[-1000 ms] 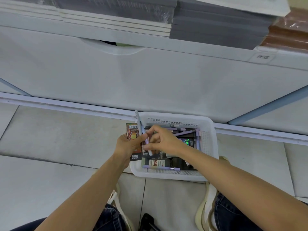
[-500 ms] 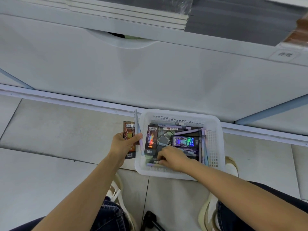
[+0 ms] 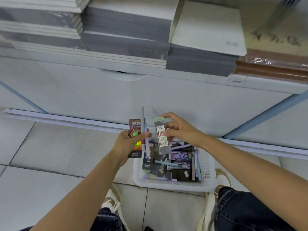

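Pale tiled floor (image 3: 58, 147) is seen below a white shelf stacked with grey and white notebooks (image 3: 125, 30). A white perforated plastic basket (image 3: 208, 184) of pens and packs is set on the floor. A flat grey refill pack with a green top (image 3: 162, 139) is pinched by the right hand (image 3: 181, 130), above the basket's far-left corner. A dark holographic card pack (image 3: 135, 139) and slim pastel pens (image 3: 144, 129) are gripped in the left hand (image 3: 126, 144).

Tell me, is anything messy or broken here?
Nothing looks broken or spilled. The white basket is just messy: pens and dark packs lie crisscross inside. The right hand holds a grey pack; the left hand grips a shiny pack.
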The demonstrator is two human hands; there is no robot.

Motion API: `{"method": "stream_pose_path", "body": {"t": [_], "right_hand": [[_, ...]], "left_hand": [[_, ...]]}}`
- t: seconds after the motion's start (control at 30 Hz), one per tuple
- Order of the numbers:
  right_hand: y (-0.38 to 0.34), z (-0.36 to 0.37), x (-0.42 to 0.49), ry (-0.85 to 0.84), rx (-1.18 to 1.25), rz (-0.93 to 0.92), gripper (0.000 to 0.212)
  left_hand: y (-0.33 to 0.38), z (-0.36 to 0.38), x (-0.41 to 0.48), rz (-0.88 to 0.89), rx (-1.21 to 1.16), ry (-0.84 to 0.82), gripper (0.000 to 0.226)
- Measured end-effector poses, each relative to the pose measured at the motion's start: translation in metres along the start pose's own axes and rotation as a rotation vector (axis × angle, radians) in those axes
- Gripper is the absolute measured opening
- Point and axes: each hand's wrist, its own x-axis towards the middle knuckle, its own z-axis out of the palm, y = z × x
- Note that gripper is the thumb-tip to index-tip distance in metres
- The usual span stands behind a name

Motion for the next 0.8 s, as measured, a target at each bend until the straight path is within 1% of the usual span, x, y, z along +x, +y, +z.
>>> {"method": "stream_pose_path", "body": {"t": [0.07, 0.13, 0.2, 0.23, 0.33, 0.47, 0.5, 0.6, 0.67, 0.8], "right_hand": [[-0.031, -0.008, -0.010, 0.007, -0.041, -0.083, 0.051], [-0.061, -0.014, -0.024, -0.013, -0.100, -0.155, 0.058], [-0.091, -0.020, -0.040, -0.015, -0.165, -0.226, 0.057], [-0.106, -0.022, -0.048, 0.004, -0.187, -0.265, 0.053], [-0.156, -0.033, -0.080, 0.081, -0.240, -0.389, 0.043], [-0.215, -0.054, -0.128, 0.188, -0.351, -0.536, 0.041], [-0.227, -0.060, -0.140, 0.221, -0.374, -0.575, 0.041], [-0.256, -0.077, -0.175, 0.302, -0.367, -0.668, 0.043], [-0.275, -0.089, -0.195, 0.380, -0.385, -0.736, 0.043], [-0.313, -0.120, -0.227, 0.562, -0.424, -0.860, 0.040]], "left_hand": [[0.025, 0.012, -0.012, 0.068, -0.007, -0.029, 0.015], [0.051, 0.025, -0.025, 0.132, -0.024, -0.049, 0.024], [0.077, 0.040, -0.040, 0.219, -0.016, -0.056, 0.032], [0.090, 0.047, -0.048, 0.274, -0.010, -0.058, 0.030], [0.132, 0.071, -0.073, 0.427, -0.009, -0.077, 0.022], [0.187, 0.106, -0.103, 0.568, 0.004, -0.113, 0.035], [0.201, 0.115, -0.110, 0.604, 0.007, -0.133, 0.033], [0.237, 0.142, -0.128, 0.709, 0.039, -0.177, 0.013], [0.259, 0.157, -0.136, 0.767, 0.059, -0.202, 0.005], [0.295, 0.180, -0.149, 0.834, 0.119, -0.263, 0.015]]}}
